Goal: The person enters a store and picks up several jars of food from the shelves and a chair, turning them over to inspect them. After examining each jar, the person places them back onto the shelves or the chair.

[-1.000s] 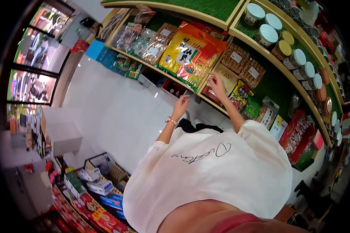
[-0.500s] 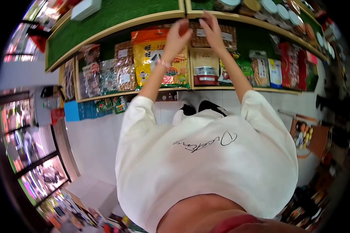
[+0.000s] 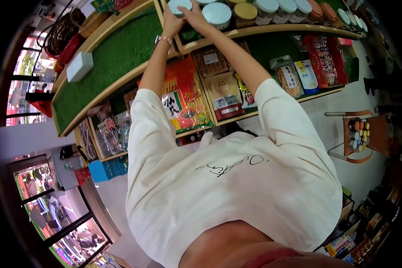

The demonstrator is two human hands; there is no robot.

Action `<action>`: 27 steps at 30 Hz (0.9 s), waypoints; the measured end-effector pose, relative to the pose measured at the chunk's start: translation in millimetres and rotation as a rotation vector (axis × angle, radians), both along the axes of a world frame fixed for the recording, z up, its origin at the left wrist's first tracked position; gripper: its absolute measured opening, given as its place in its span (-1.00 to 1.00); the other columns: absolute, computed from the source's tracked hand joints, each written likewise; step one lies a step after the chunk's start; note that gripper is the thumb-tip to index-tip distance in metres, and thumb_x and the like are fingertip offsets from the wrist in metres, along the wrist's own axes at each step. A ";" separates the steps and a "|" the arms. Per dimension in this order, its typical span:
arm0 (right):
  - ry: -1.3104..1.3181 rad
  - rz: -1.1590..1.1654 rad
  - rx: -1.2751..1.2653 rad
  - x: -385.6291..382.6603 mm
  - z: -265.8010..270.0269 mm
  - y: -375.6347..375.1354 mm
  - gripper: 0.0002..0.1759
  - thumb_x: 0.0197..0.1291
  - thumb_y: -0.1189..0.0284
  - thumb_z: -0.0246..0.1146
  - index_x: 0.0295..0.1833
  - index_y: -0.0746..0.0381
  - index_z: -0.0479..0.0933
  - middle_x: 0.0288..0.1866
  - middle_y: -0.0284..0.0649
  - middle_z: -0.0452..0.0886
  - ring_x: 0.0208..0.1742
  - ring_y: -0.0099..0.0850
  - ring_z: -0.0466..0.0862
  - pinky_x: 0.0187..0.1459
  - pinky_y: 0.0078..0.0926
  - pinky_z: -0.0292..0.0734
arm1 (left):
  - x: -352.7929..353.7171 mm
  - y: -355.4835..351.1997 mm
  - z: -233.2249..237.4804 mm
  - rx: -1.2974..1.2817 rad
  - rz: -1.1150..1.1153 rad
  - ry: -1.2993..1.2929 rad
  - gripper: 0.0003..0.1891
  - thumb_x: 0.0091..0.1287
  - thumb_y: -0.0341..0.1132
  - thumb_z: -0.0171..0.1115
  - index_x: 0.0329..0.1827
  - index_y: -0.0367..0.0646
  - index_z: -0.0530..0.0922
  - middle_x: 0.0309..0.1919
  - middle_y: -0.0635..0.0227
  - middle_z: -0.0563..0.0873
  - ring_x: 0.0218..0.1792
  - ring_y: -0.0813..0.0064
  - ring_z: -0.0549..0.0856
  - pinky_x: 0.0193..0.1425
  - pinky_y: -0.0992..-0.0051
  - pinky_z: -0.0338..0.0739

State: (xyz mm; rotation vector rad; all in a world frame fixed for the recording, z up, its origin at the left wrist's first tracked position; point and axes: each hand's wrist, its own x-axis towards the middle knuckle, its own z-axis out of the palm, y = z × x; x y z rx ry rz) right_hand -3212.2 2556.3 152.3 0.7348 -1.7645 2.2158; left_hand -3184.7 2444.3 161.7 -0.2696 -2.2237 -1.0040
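The left hand and right hand have moved from over the packaged snacks to a pale-lidded jar at the frame's upper edge, where handling now centres. They flank it narrowly; its body is hidden and the right hand partly cropped, so whether either grip has closed cannot be told.

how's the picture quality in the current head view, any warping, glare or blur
Head view: strong fisheye warping, with the shelf edge bowed and the corners black; head view: outdoor light looks glaringly bright through the window, while the far right side is dim; head view: the left hand and right hand look slightly soft near the top edge.
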 end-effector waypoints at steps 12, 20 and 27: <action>0.068 0.043 0.181 45.4 20.9 26.6 0.02 0.11 0.20 0.27 0.45 0.39 -0.22 0.44 0.18 -0.05 0.45 -0.01 0.03 0.40 -0.20 -0.01 | 29.5 46.1 24.1 0.378 0.193 0.008 0.19 -0.18 -0.32 0.58 0.46 -0.21 -0.13 0.23 -0.06 0.31 0.21 0.18 0.41 0.23 0.32 0.36; 0.201 0.069 0.169 119.9 54.6 82.2 -0.04 0.06 0.24 0.29 0.48 0.20 -0.10 0.48 0.04 -0.03 0.49 0.03 -0.04 0.41 -0.11 -0.08 | 96.5 69.8 65.4 0.518 -0.020 0.107 0.21 -0.16 -0.42 0.56 0.46 -0.14 -0.21 0.17 0.05 0.32 0.16 0.26 0.43 0.21 0.32 0.40; 0.309 -0.085 0.177 201.9 75.1 143.2 0.02 -0.03 0.23 0.36 0.46 0.23 -0.07 0.48 0.02 -0.02 0.50 -0.03 -0.05 0.43 -0.16 -0.09 | 182.1 128.1 94.6 0.669 -0.299 0.067 0.17 -0.24 -0.32 0.59 0.44 -0.18 -0.04 0.20 0.15 0.33 0.19 0.26 0.42 0.27 0.34 0.37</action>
